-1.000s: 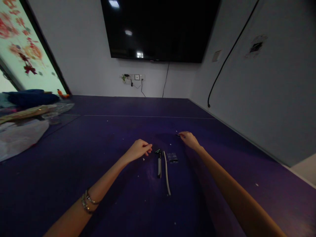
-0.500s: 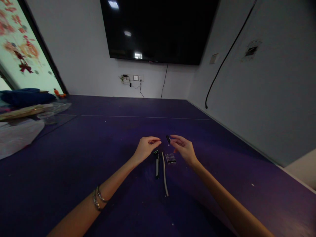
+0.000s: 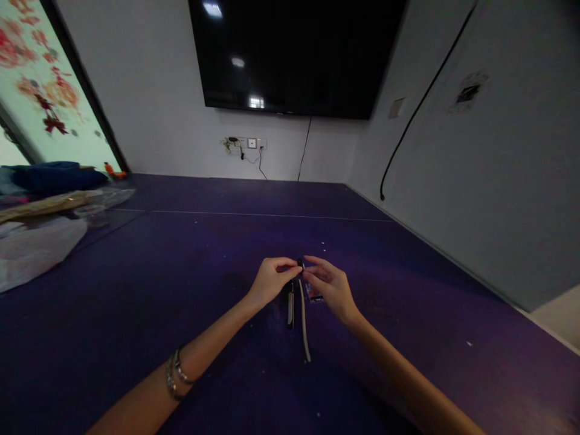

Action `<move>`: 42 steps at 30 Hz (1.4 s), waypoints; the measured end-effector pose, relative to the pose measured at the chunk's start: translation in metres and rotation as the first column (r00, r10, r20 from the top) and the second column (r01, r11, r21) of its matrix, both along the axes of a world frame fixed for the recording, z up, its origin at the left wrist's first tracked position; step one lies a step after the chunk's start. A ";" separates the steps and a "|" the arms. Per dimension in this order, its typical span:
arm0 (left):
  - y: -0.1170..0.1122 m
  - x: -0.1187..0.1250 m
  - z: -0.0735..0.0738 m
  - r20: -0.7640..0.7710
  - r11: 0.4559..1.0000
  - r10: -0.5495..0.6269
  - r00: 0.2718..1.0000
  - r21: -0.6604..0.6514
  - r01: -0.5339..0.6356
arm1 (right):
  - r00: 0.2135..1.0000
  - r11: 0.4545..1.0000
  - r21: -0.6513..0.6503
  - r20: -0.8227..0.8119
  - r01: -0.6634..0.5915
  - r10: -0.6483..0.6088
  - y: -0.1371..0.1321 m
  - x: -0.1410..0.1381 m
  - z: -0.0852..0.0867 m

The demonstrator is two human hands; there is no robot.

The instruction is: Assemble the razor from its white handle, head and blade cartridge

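My left hand (image 3: pixel 270 280) and my right hand (image 3: pixel 328 285) meet above the purple table (image 3: pixel 136 302), fingertips pinched together on a small dark piece (image 3: pixel 300 263) held between them. Directly below lie a dark slim tool (image 3: pixel 290 307) and a pale thin strip (image 3: pixel 304 323) side by side. A small clear case (image 3: pixel 316 295) rests partly hidden under my right hand. Bracelets circle my left wrist (image 3: pixel 176 374).
A large black screen (image 3: pixel 299 54) hangs on the far wall above a socket with cables (image 3: pixel 247 144). Plastic bags, a long wrapped bundle and blue cloth (image 3: pixel 49 205) pile up at the table's left side. A grey wall (image 3: pixel 475 181) runs close along the right edge.
My right hand picked the small dark piece off the table farther out and brought it back. Both hands closed in together over the tools and now pinch it jointly.
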State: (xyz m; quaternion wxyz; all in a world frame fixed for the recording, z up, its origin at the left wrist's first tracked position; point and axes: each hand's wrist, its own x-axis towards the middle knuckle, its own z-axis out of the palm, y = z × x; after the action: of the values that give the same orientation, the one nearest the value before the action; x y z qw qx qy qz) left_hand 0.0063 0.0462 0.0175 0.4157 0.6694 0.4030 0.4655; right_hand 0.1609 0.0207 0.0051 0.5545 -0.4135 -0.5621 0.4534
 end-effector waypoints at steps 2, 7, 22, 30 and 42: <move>-0.002 -0.002 0.002 0.013 0.999 -0.004 1.000 -0.048 0.004 | 0.999 1.000 0.008 0.018 -0.029 0.029 0.000 0.001 0.000; -0.003 -0.011 0.009 0.059 0.991 -0.028 0.998 -0.126 0.035 | 0.993 0.998 0.021 0.110 -0.054 0.052 0.003 0.012 0.003; -0.002 -0.022 0.008 -0.227 0.967 -0.250 0.941 -0.100 0.232 | 0.711 0.844 0.429 0.698 -0.324 -0.082 -0.001 0.032 0.025; -0.005 -0.018 0.007 -0.269 0.961 -0.274 0.923 -0.119 0.250 | 0.648 0.780 0.482 0.750 -0.400 -0.131 0.001 0.034 0.024; -0.005 -0.017 0.007 -0.342 0.984 -0.087 0.936 0.116 0.134 | 0.592 0.822 0.443 0.788 -0.357 -0.167 0.012 0.056 0.024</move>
State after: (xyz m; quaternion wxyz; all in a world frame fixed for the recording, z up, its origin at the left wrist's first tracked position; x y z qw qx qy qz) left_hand -0.0104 0.0414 0.0250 0.3192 0.7877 0.3964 0.3471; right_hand 0.2167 0.0327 0.0292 0.3111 -0.3576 -0.8782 0.0637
